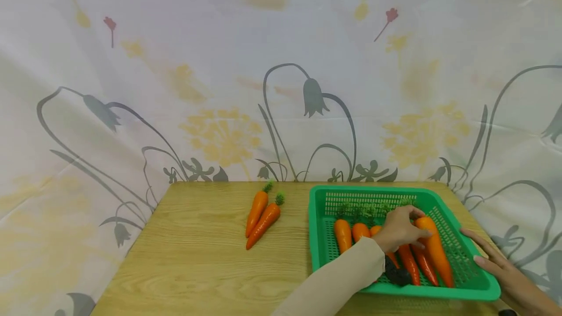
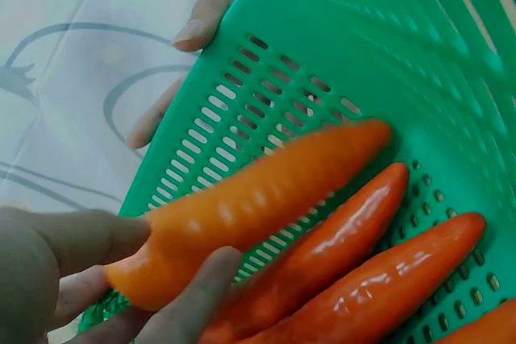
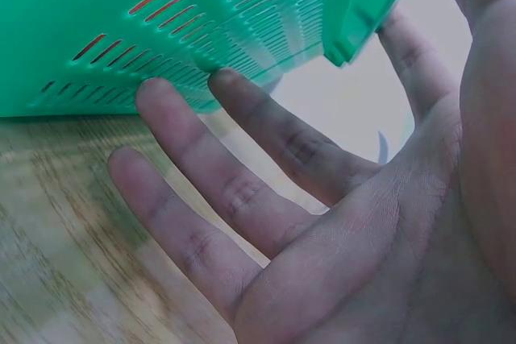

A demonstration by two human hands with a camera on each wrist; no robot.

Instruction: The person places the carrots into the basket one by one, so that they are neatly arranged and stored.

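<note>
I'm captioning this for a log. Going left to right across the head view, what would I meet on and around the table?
Two loose carrots → left rim of the green basket → leftmost carrot in the basket → left hand → the carrot it pinches → right hand at the basket's outer side.

you can't read any words, numbers or signs here, not on one thing in front of you.

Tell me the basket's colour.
The basket is green; the head view shows it best.
</note>
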